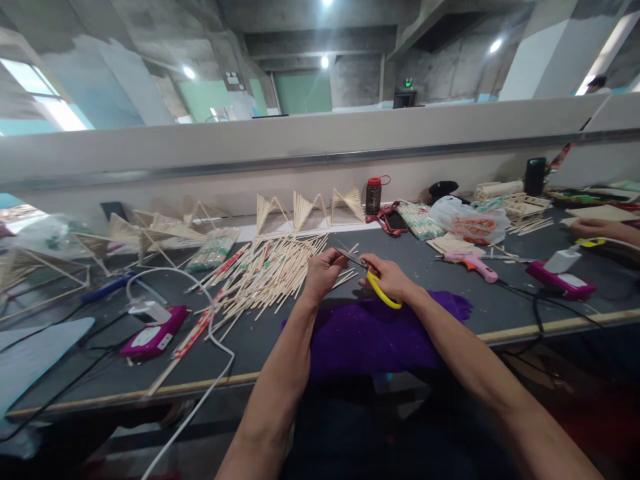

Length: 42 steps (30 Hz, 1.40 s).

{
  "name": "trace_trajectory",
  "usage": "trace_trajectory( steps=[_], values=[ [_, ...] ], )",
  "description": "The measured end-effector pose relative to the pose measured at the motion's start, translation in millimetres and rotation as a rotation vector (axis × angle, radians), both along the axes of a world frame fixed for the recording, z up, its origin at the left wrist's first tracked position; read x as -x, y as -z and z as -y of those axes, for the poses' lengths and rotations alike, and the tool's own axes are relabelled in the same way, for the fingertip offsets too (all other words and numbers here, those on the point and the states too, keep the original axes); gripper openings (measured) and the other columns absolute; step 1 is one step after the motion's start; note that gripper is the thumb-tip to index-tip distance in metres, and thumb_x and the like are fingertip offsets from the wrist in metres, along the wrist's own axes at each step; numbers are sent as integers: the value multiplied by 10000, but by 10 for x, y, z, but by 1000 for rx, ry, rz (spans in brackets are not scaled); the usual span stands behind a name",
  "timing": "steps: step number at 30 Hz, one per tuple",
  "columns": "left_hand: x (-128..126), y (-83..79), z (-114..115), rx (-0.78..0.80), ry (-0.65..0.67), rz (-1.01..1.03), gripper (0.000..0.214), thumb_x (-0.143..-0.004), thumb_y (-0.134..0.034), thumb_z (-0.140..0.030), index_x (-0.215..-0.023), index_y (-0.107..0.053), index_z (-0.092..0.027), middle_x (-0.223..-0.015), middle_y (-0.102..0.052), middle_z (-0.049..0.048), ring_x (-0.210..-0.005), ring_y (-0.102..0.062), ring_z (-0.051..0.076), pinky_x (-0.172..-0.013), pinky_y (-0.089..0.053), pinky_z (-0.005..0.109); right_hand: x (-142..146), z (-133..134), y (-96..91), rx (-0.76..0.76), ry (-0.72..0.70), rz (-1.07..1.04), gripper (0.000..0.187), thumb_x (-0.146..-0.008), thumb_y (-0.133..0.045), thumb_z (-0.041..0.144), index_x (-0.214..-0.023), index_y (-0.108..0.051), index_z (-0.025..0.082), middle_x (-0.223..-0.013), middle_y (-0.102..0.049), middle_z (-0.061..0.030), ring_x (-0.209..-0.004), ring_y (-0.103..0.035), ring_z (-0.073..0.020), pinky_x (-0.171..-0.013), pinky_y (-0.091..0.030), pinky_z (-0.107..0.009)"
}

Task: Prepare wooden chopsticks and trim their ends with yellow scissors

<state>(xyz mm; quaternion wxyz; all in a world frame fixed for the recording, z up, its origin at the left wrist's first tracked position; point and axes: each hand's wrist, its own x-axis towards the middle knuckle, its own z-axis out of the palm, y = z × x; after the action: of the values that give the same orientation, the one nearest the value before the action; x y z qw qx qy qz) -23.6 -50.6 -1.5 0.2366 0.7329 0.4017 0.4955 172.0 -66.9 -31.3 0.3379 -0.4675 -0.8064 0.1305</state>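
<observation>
My right hand (390,275) grips a pair of scissors (384,293) by the yellow handles, the metal blades pointing left. Across the blade tips, my left hand (323,270) is closed in a pinch; what its fingers hold is too small to make out. Just left of it spreads a large heap of thin wooden sticks (280,270), some still in red and green wrappers. A purple cloth (375,337) lies under my forearms and drapes over the table's front edge.
Fan-shaped stick models (310,208) stand along the back wall and at left. A water bottle (373,195), a plastic bag (470,219) and a pink glue gun (473,265) lie beyond. Purple power strips (155,333) with trailing cables sit on both sides. Another person's hand (605,231) rests at right.
</observation>
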Motion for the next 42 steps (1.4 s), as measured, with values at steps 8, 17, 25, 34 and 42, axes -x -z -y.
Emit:
trace_trajectory(
  steps=[8,17,25,34,42],
  values=[
    [-24,24,-7,44,-8,63,157,-757,-571,-281,-653,-610,-169,-576,-575,-22,-512,-453,80,-501,-337,197,2,-8,-16,-53,27,1,443,-695,-518,185,-1137,-535,205,-633,-487,40,-550,-418,-120,-544,-289,-227],
    [-36,-9,24,94,-28,163,118,-706,-616,-288,-700,-624,-170,-558,-549,-39,-474,-434,71,-465,-335,194,47,-11,-22,-45,79,2,455,-702,-585,247,-1154,-527,235,-672,-536,36,-587,-473,-127,-564,-303,-231],
    [5,-48,38,48,-4,9,229,-779,-546,-337,-648,-633,-171,-582,-570,-18,-557,-471,94,-542,-360,205,14,15,-34,46,44,31,575,-703,-654,391,-1232,-467,263,-699,-544,50,-605,-503,-124,-569,-307,-227],
    [17,-12,25,58,4,-36,245,-805,-529,-327,-648,-624,-164,-582,-583,-18,-541,-471,89,-538,-346,207,36,10,-8,-5,29,23,419,-725,-551,250,-1142,-512,219,-656,-502,43,-557,-439,-118,-548,-289,-229],
    [-13,59,-36,106,11,12,226,-799,-499,-302,-674,-619,-158,-623,-612,-2,-508,-490,81,-524,-383,212,15,-4,-4,-17,83,71,431,-678,-506,178,-1106,-535,222,-644,-518,27,-556,-452,-133,-548,-299,-234]
  ],
)
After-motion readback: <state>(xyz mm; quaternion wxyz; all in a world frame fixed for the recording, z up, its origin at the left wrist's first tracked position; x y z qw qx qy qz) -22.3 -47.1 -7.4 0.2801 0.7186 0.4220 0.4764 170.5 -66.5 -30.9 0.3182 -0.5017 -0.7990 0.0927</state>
